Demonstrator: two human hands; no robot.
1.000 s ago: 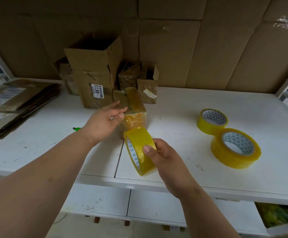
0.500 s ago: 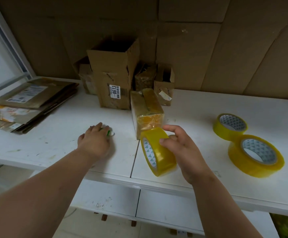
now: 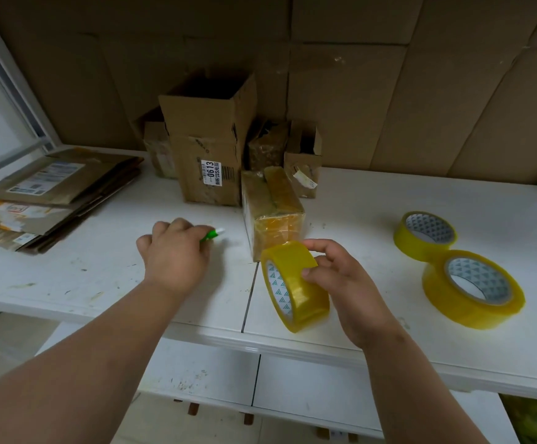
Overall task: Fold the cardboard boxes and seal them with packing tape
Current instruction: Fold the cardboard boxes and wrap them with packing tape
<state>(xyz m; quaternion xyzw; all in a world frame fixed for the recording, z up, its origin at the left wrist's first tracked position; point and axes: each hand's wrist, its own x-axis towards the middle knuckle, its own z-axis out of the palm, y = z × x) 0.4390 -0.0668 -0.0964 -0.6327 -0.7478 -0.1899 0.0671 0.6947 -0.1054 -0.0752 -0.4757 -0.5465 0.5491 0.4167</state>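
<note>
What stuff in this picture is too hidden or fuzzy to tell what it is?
Head view, the only one:
- The small green and white object under the left hand: mostly covered by the fingers and blurred.
- Inside the tall open cardboard box: dark, walls hide it.
- The loose end of the yellow tape roll held by the right hand: not discernible.
- Labels on the flattened cardboard stack: too small.

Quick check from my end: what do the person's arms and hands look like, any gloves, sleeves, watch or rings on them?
Both arms are bare from the frame edge to the wrist: no sleeves show. The left hand and the right hand wear no gloves. No watch, bracelet or ring is visible on either, and there are no markings or straps.
</note>
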